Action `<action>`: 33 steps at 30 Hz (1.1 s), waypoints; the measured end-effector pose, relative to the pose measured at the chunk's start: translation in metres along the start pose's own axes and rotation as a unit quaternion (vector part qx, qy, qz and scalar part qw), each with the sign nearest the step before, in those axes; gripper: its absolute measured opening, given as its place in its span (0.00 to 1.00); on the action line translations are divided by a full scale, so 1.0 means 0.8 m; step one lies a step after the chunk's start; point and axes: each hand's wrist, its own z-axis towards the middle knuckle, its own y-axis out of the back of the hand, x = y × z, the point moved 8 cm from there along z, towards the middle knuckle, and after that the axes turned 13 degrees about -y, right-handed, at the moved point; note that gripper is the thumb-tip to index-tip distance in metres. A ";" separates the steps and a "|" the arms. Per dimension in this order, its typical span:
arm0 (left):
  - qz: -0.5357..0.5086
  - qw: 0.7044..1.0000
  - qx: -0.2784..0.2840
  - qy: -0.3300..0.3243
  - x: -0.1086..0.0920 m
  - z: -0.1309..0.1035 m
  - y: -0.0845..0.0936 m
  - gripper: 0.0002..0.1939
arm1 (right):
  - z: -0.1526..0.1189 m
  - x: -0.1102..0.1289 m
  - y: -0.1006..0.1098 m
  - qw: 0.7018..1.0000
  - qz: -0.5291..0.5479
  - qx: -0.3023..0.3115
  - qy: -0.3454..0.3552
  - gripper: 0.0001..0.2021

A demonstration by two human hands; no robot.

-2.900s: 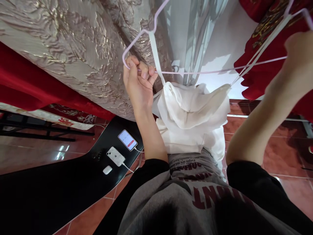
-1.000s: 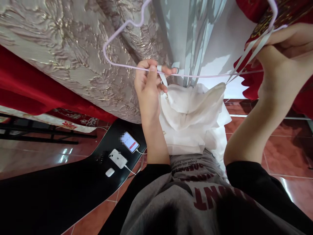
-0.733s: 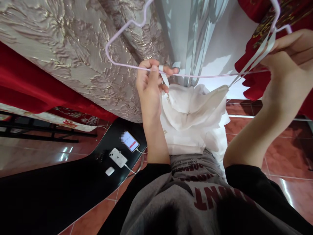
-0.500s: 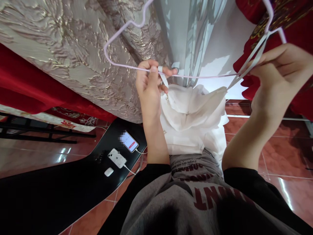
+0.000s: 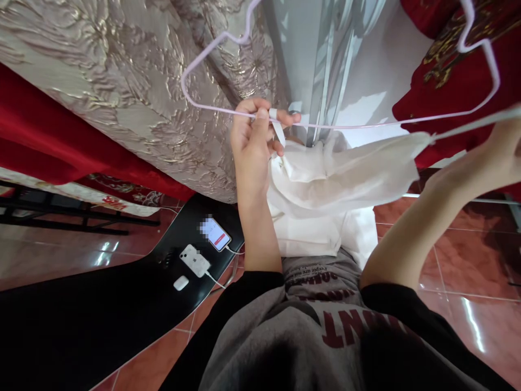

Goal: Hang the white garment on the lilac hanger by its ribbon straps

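Note:
My left hand point(image 5: 254, 138) is closed on the bottom bar of a pale lilac clothes hanger point(image 5: 354, 127), with a white strap point(image 5: 279, 133) looped by its fingers. The hanger's hook lies beyond the top edge. Below hangs a sheer white garment point(image 5: 321, 190), gathered over my lap. At the right edge my right hand point(image 5: 502, 155) draws a second white strap point(image 5: 474, 126) taut from the garment's right corner. That hand is blurred and partly cut off. This strap passes near the hanger's right end.
Left, a black table point(image 5: 81, 320) bears two phones with cables, a white phone point(image 5: 195, 260) and one with a lit screen point(image 5: 215, 233), plus a small white case point(image 5: 181, 283). Shiny embossed fabric point(image 5: 122, 70) hangs ahead, with red cloth point(image 5: 431, 81) at right.
My right hand has moved right and slightly down, pulling its strap away from the hanger's right end and stretching the garment's corner. The hanger has shifted slightly right. My left hand keeps its hold.

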 end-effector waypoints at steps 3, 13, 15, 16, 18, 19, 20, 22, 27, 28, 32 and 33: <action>-0.007 1.000 -0.007 0.018 0.004 -0.002 -0.007 0.08 | -0.066 0.050 -0.024 0.948 -0.197 -0.107 0.226 0.27; 0.060 0.998 -0.017 -0.029 0.000 -0.015 -0.008 0.05 | -0.056 -0.067 -0.128 0.886 -0.462 0.027 0.026 0.25; 0.092 0.989 -0.046 -0.103 -0.019 -0.012 0.015 0.13 | -0.058 -0.070 -0.118 0.893 -0.449 0.007 0.024 0.27; 0.109 0.980 -0.066 -0.151 -0.032 -0.011 0.028 0.16 | -0.060 -0.069 -0.114 0.895 -0.446 0.001 0.019 0.27; 0.144 0.953 -0.110 -0.241 -0.057 -0.012 0.052 0.18 | -0.061 -0.063 -0.111 0.897 -0.441 -0.002 0.012 0.28; 0.160 0.940 -0.129 -0.274 -0.068 -0.012 0.063 0.16 | -0.061 -0.060 -0.112 0.901 -0.434 0.002 0.012 0.28; 0.173 0.927 -0.143 -0.299 -0.077 -0.012 0.071 0.15 | -0.062 -0.058 -0.114 0.906 -0.424 0.011 0.015 0.28; 0.184 0.916 -0.142 -0.326 -0.089 -0.007 0.078 0.14 | -0.063 -0.054 -0.116 0.915 -0.401 0.026 0.028 0.28; 0.203 0.933 -0.018 -0.298 -0.101 0.034 0.049 0.13 | -0.065 -0.062 -0.115 0.909 -0.415 0.042 0.023 0.28; 0.220 0.932 0.015 -0.286 -0.102 0.044 0.037 0.12 | -0.066 -0.064 -0.115 0.907 -0.418 0.045 0.021 0.28; 0.297 0.924 0.117 -0.208 -0.099 0.075 0.001 0.10 | -0.069 -0.068 -0.115 0.908 -0.415 0.050 0.013 0.30; 0.298 0.934 0.086 -0.178 -0.097 0.082 0.005 0.10 | -0.071 -0.069 -0.116 0.909 -0.415 0.050 0.008 0.30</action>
